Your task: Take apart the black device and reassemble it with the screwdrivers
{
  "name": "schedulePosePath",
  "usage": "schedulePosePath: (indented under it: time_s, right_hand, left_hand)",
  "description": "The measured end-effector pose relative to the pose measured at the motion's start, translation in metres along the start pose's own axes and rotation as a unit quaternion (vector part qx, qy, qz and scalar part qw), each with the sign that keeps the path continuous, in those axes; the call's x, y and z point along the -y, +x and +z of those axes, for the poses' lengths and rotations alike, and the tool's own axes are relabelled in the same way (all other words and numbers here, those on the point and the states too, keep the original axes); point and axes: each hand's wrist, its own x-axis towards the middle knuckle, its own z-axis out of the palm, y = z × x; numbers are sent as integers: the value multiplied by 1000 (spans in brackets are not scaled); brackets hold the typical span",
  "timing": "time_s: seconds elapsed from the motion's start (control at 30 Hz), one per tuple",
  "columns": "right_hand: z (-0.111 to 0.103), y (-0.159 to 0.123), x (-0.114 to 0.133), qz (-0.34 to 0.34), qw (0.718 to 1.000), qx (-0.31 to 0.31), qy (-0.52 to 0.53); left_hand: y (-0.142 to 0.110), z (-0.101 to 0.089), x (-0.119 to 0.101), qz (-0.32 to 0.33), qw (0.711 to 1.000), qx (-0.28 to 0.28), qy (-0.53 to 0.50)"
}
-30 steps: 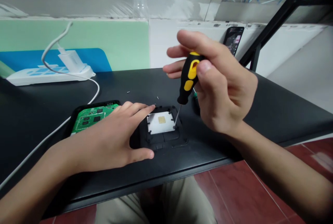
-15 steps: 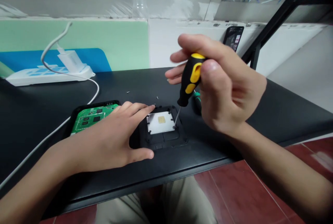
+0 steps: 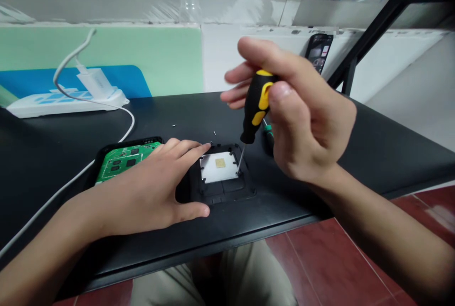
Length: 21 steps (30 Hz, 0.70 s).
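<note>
My right hand [image 3: 298,111] grips a black and yellow screwdriver [image 3: 253,114] between thumb and fingers. Its shaft slants down, and the tip meets a screw at the lower right corner of a silver metal plate [image 3: 213,173]. That plate, with a tan square pad [image 3: 220,163] on it, lies in a black plastic cover [image 3: 227,198] on the table. My left hand [image 3: 152,187] rests open over the cover's left side, thumb and fingers spread. Partly under my left forearm and hand is a green circuit board [image 3: 124,160] in a black case.
Two small screws [image 3: 214,133] [image 3: 174,125] lie on the black table behind the cover. A green-handled screwdriver [image 3: 268,135] is partly hidden behind my right hand. A white power strip [image 3: 64,104] with a charger and cable [image 3: 132,121] stands back left. A phone [image 3: 319,52] leans at the wall.
My right hand and the screwdriver handle have shifted slightly left and up in view, while the tip stays at the same screw. My left hand stays on the cover.
</note>
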Motion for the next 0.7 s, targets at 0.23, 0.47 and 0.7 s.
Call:
schedulePosePath:
  time_s: [0.23, 0.47, 0.7]
  right_hand:
    - [-8, 4, -4, -4, 990, -62, -123]
    - [-1, 2, 2, -58, 996, 7, -62]
    - [-7, 5, -5, -38, 992, -25, -120]
  left_hand:
    - [0, -1, 0, 8, 1000, -7, -4]
    - [-1, 1, 2, -2, 1000, -11, 2]
    - [1, 2, 1, 0, 1000, -2, 9]
